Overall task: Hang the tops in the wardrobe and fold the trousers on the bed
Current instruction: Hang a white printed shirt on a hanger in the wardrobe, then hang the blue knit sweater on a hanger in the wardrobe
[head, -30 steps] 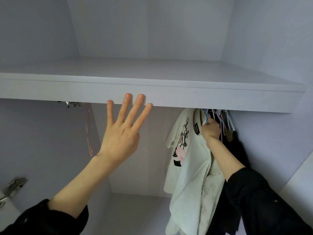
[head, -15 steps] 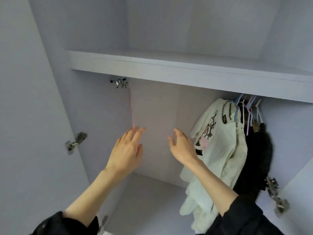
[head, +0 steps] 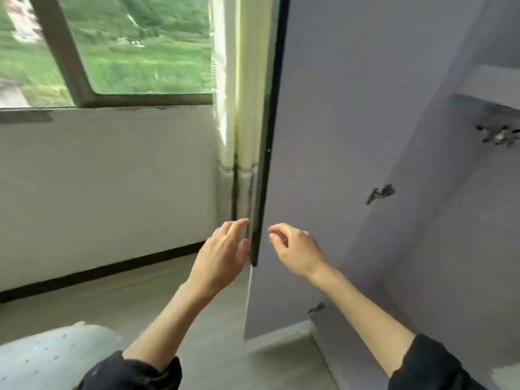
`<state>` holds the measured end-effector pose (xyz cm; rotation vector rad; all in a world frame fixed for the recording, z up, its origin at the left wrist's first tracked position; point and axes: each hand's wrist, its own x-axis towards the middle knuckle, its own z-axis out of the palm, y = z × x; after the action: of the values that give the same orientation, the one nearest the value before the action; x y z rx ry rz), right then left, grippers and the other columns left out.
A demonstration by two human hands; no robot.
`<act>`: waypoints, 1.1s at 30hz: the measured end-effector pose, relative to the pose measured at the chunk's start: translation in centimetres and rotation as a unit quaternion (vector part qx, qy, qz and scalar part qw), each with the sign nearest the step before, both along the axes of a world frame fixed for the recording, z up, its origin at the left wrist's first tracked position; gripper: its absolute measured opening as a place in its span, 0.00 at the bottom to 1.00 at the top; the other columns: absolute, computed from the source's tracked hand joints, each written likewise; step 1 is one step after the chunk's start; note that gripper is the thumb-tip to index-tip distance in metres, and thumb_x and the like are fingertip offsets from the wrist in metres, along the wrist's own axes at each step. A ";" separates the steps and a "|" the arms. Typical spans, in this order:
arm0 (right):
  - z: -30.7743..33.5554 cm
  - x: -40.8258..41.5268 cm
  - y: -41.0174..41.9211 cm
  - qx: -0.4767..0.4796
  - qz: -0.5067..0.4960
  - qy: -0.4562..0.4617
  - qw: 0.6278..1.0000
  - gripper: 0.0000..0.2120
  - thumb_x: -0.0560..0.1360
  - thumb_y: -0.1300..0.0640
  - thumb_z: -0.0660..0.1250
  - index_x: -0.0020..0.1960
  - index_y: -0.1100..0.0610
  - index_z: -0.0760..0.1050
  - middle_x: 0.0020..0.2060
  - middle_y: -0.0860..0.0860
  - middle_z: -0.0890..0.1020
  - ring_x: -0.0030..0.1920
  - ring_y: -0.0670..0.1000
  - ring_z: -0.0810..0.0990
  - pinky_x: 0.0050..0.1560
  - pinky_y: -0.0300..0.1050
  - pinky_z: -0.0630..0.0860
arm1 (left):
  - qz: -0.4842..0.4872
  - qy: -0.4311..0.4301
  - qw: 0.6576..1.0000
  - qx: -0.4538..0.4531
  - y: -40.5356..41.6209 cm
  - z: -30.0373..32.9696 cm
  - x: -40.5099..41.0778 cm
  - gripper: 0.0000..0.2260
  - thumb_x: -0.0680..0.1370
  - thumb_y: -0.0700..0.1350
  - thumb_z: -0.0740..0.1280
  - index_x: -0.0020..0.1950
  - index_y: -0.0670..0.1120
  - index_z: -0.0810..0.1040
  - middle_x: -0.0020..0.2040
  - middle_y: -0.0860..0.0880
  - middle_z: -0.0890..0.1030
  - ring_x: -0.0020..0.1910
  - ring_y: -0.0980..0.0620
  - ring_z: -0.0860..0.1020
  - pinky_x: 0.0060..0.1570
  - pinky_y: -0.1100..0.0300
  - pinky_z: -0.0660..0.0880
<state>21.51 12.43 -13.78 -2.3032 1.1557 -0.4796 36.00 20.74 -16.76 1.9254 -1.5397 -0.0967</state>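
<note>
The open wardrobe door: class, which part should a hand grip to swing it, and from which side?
Probably the wardrobe door is best taken by its dark free edge, from the window side, beside the left hand. That edge is thin and lies far from the hinges, so a grip there turns it most easily.

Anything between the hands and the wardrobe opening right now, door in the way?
Both hands hold nothing. The open wardrobe door stands edge-on between them: left hand on its outer side, right hand on the inner side, towards the wardrobe interior. No garment is visible in this frame.
</note>
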 end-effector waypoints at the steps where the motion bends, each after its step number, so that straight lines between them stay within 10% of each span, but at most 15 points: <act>1: 0.1 3.4 0.9 0.010 0.041 0.006 0.999 0.13 0.79 0.53 0.59 0.60 0.53 0.76 0.53 0.50 0.83 0.55 0.53 0.79 0.56 0.45 0.73 | 0.035 -0.002 0.999 -0.002 1.6 0.0 2.8 0.19 0.80 0.44 0.60 0.71 0.47 0.66 0.66 0.49 0.72 0.63 0.48 0.72 0.59 0.56 0.69; 14: -1.4 39.8 4.4 0.028 0.362 -0.013 0.932 0.14 0.80 0.54 0.58 0.63 0.55 0.74 0.53 0.51 0.81 0.52 0.52 0.79 0.54 0.44 0.73 | 0.386 0.057 0.920 0.026 12.7 -1.5 30.4 0.16 0.80 0.42 0.59 0.69 0.45 0.70 0.66 0.47 0.73 0.64 0.49 0.71 0.62 0.55 0.68; 33: -4.0 81.3 20.0 -0.007 0.749 0.064 0.660 0.14 0.80 0.55 0.56 0.64 0.54 0.72 0.54 0.51 0.81 0.56 0.52 0.77 0.58 0.45 0.71 | 0.752 0.177 0.634 -0.027 28.3 -6.5 56.8 0.15 0.80 0.44 0.58 0.66 0.48 0.72 0.64 0.49 0.75 0.63 0.51 0.73 0.60 0.58 0.68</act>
<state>102.83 32.45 -17.81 -2.4055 -0.9156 0.3433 92.82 49.04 -23.28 2.3039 0.6137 0.2852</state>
